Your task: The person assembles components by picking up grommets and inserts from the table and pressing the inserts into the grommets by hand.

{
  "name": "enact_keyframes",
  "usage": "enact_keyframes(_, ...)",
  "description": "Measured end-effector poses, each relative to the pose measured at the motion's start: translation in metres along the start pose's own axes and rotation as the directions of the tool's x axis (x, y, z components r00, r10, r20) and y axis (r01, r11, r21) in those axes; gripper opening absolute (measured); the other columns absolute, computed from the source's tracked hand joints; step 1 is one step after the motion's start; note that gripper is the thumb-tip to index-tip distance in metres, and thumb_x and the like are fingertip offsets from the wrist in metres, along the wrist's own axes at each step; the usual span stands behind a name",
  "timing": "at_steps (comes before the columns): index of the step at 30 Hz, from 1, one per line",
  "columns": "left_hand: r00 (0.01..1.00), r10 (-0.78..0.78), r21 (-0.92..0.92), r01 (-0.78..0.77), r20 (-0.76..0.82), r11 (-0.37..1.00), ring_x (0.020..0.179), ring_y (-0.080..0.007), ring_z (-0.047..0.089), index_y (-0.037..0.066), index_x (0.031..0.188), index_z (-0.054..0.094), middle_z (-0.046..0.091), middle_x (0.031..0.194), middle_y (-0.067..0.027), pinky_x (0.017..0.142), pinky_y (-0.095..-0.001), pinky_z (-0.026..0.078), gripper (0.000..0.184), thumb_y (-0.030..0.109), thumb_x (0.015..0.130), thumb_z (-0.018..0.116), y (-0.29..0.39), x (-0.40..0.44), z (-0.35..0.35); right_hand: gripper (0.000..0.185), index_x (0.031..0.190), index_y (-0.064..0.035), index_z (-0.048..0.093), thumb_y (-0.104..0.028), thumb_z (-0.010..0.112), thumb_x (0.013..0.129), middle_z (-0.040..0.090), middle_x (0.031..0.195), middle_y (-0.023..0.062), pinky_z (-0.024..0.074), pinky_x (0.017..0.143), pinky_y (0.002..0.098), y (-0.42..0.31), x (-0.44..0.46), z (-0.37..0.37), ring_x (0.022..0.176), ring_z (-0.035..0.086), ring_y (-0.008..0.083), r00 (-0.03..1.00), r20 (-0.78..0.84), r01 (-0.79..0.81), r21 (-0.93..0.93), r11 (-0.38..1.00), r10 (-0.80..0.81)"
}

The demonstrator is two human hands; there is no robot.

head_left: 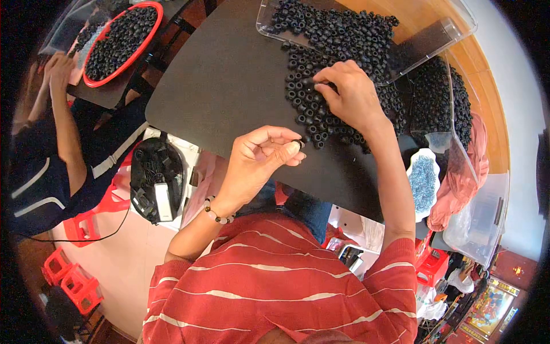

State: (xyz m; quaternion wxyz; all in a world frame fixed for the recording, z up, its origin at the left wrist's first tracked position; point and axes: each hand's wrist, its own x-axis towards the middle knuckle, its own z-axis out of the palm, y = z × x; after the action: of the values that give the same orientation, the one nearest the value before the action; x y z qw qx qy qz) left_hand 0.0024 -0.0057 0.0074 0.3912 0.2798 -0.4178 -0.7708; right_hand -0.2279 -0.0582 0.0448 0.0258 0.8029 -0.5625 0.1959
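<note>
My left hand [255,157] is closed over the table's near edge. A small black round part [298,144] sits between its thumb and fingertips. My right hand [352,97] reaches over the pile of small black ring-like parts [318,120], thumb and forefinger closed on one black part [309,84] at the pile's left side. Many of these parts have a hole in the middle. The pile spreads out of a clear plastic bin [438,40] lying at the far side. What the curled fingers of my right hand hold below is hidden.
A white scalloped dish [436,172] of small blue bits stands at the right, beside a pink cloth [452,198] and more black parts [438,94]. Left, another person's hands [57,66] are near a red-rimmed basket [158,23] of black parts. A black bag [150,172] sits below the table.
</note>
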Motion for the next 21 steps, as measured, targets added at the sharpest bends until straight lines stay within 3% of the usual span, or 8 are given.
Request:
enact_keyframes(1,1.0,-0.003,0.015,0.003,0.005,1.0,0.082,-0.0153,0.067,0.0,0.104,0.064,0.068,0.093,-0.0085,0.074,-0.0268,0.056,0.018,0.009,0.089,0.065,0.001,-0.001,0.001,0.008,0.085,-0.0082,0.068,-0.011,0.066,0.077,0.064,0.078,0.0107,0.0477,0.075,0.0396,-0.001,-0.003,-0.004,0.08,0.059,0.0294,1.0,-0.026,0.0,0.017,1.0,0.0)
enact_keyframes(4,1.0,-0.002,0.046,0.001,0.024,0.999,0.081,-0.0156,0.067,0.0,0.105,0.064,0.068,0.094,-0.0085,0.074,-0.0272,0.055,0.019,0.012,0.09,0.064,0.002,-0.004,0.003,0.008,0.086,-0.0065,0.067,-0.01,0.067,0.079,0.065,0.075,0.0113,0.0487,0.068,0.0354,-0.015,-0.017,-0.025,0.073,0.061,0.0267,0.968,-0.101,-0.193,0.272,0.943,0.228)
enact_keyframes(5,0.999,-0.001,0.054,0.0,0.034,0.999,0.081,-0.0155,0.067,0.0,0.106,0.065,0.068,0.094,-0.0085,0.073,-0.0272,0.055,0.02,0.012,0.09,0.063,0.001,-0.005,0.004,0.009,0.088,-0.0042,0.066,-0.009,0.066,0.081,0.065,0.074,0.0089,0.0478,0.061,0.0301,-0.016,-0.027,-0.032,0.069,0.063,0.0183,0.946,-0.071,-0.281,0.304,0.91,0.316)
enact_keyframes(9,0.997,-0.022,0.059,0.018,0.069,0.998,0.079,-0.0147,0.066,0.0,0.107,0.064,0.068,0.093,-0.0082,0.071,-0.0268,0.055,0.02,0.013,0.091,0.063,-0.005,-0.008,0.01,0.01,0.094,-0.0025,0.066,-0.004,0.06,0.086,0.067,0.079,0.0031,0.0454,0.06,0.0215,-0.026,-0.076,-0.054,0.075,0.062,0.0076,0.799,0.032,-0.474,0.646,0.598,0.6)
enact_keyframes(12,0.994,-0.041,0.074,0.034,0.1,0.997,0.078,-0.0141,0.066,0.0,0.107,0.064,0.068,0.092,-0.0082,0.07,-0.0264,0.054,0.021,0.014,0.091,0.063,-0.01,-0.009,0.018,0.011,0.097,-0.0028,0.065,-0.003,0.058,0.088,0.067,0.084,0.0037,0.045,0.061,0.0192,-0.03,-0.114,-0.066,0.075,0.062,0.0079,0.7,0.002,-0.498,0.719,0.486,0.714)
enact_keyframes(13,0.993,-0.055,0.081,0.046,0.108,0.996,0.077,-0.0139,0.066,0.0,0.108,0.064,0.068,0.092,-0.0082,0.07,-0.0263,0.054,0.021,0.014,0.091,0.063,-0.011,-0.01,0.021,0.011,0.096,-0.0027,0.066,-0.003,0.058,0.088,0.065,0.085,0.0012,0.0441,0.06,0.0191,-0.033,-0.124,-0.067,0.074,0.061,0.0071,0.653,-0.027,-0.511,0.723,0.466,0.757)
enact_keyframes(16,0.989,-0.087,0.089,0.077,0.121,0.993,0.077,-0.0138,0.065,0.001,0.108,0.064,0.068,0.092,-0.0086,0.07,-0.0263,0.054,0.023,0.015,0.091,0.062,-0.016,-0.01,0.029,0.01,0.094,-0.002,0.065,-0.003,0.058,0.088,0.064,0.084,0.0006,0.0436,0.06,0.0204,-0.029,-0.158,-0.07,0.072,0.059,0.0068,0.65,-0.036,-0.644,0.505,0.575,0.759)
enact_keyframes(21,0.985,-0.104,0.065,0.096,0.141,0.993,0.076,-0.0135,0.065,0.001,0.11,0.064,0.068,0.094,-0.0096,0.069,-0.0261,0.054,0.024,0.018,0.092,0.061,-0.023,-0.01,0.04,0.011,0.089,-0.004,0.065,-0.007,0.066,0.079,0.063,0.081,0.013,0.0453,0.067,0.0354,-0.036,-0.171,-0.061,0.078,0.057,0.0274,0.735,-0.142,-0.642,0.171,0.748,0.663)
